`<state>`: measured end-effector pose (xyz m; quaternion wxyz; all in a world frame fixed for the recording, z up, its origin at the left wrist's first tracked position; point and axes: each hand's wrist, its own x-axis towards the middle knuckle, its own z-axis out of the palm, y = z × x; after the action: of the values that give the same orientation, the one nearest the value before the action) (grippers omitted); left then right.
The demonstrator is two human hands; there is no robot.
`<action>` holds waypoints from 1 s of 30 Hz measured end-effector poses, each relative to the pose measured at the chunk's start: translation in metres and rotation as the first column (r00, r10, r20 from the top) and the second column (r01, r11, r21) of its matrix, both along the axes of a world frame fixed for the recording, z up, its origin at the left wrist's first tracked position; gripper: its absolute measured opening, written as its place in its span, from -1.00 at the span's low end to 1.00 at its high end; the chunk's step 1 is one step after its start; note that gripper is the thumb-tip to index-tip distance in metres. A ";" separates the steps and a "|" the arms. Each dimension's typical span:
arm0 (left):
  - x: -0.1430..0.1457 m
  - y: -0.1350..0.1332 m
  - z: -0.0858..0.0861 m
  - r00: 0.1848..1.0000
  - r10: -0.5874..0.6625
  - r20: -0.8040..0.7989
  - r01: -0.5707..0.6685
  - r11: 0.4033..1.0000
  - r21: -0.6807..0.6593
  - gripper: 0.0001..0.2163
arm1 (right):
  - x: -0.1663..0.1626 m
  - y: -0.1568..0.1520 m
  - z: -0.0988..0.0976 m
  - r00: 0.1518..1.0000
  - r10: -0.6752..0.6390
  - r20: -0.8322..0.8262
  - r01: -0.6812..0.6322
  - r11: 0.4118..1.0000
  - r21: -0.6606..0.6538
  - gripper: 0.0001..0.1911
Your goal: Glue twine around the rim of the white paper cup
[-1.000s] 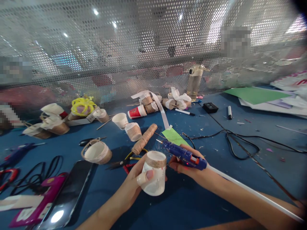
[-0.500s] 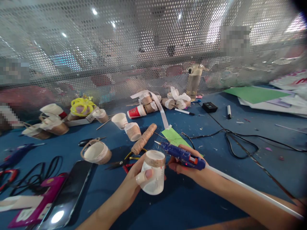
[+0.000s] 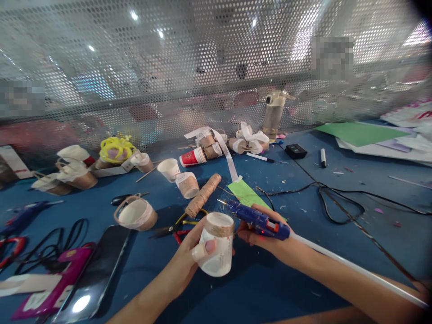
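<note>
Remote view, clock centred on the held cup, 12 pointing away. Nearest me: left hand (image 3: 189, 249) wrapped around the paper cup (image 3: 221, 258), thumb across its front, other fingers mostly hidden behind. Cup sits above the tabletop (image 3: 259, 292), narrower end up, slightly tilted, twine band (image 3: 221, 230) around that end. At 2 o'clock, right hand (image 3: 270, 245) has its fingers curled around the glue gun (image 3: 251, 217); glue stick (image 3: 337, 259) trails toward 4. I can't tell whether the trigger is pressed, or whether those fingers also pinch any twine.

Nozzle (image 3: 222, 202) shows at 12, beyond the cup and apparently not touching. For a clean bead, I'd turn the cup so bare wall just below the band faces the nozzle, run a short thin line, and lay twine straight on before it sets. Light grip, since paper walls dent; left fingers well away from the hot tip.

Farther: phone (image 3: 104, 256) at 9, cutter (image 3: 164, 232) between 9 and 10, twine roll (image 3: 202, 196) at 11, green paper (image 3: 248, 192) at 1. Farthest, bottle (image 3: 274, 119) at 1.
</note>
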<state>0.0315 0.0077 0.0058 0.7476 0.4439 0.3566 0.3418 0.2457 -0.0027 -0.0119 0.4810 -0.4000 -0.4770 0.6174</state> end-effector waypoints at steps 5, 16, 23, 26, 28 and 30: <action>0.001 -0.001 0.002 1.000 -0.003 0.002 0.003 1.000 0.021 -0.49 | 0.000 0.000 0.000 1.000 -0.002 0.027 0.002 1.000 0.012 -0.82; 0.001 0.000 0.001 1.000 -0.005 0.004 0.005 1.000 0.021 -0.48 | 0.000 -0.001 -0.002 0.999 0.006 -0.031 -0.006 1.000 -0.013 -0.79; 0.002 -0.001 0.001 1.000 0.005 0.001 -0.005 1.000 0.014 -0.49 | 0.000 -0.001 0.001 1.000 0.002 -0.029 -0.003 1.000 -0.026 -0.79; 0.002 -0.001 0.001 1.000 0.007 -0.001 -0.007 1.000 0.020 -0.49 | 0.000 -0.001 0.001 1.000 0.000 -0.014 0.000 1.000 -0.016 -0.80; 0.002 -0.001 0.001 1.000 0.007 -0.005 -0.006 1.000 0.022 -0.49 | 0.000 -0.001 0.000 1.000 0.001 -0.009 -0.001 1.000 -0.007 -0.81; 0.002 0.000 0.001 1.000 0.002 -0.006 -0.002 1.000 0.021 -0.50 | 0.000 -0.001 0.000 1.000 0.007 -0.015 -0.007 1.000 -0.005 -0.82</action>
<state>0.0332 0.0072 0.0071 0.7414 0.4525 0.3559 0.3448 0.2461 -0.0039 -0.0121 0.4813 -0.3947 -0.4734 0.6233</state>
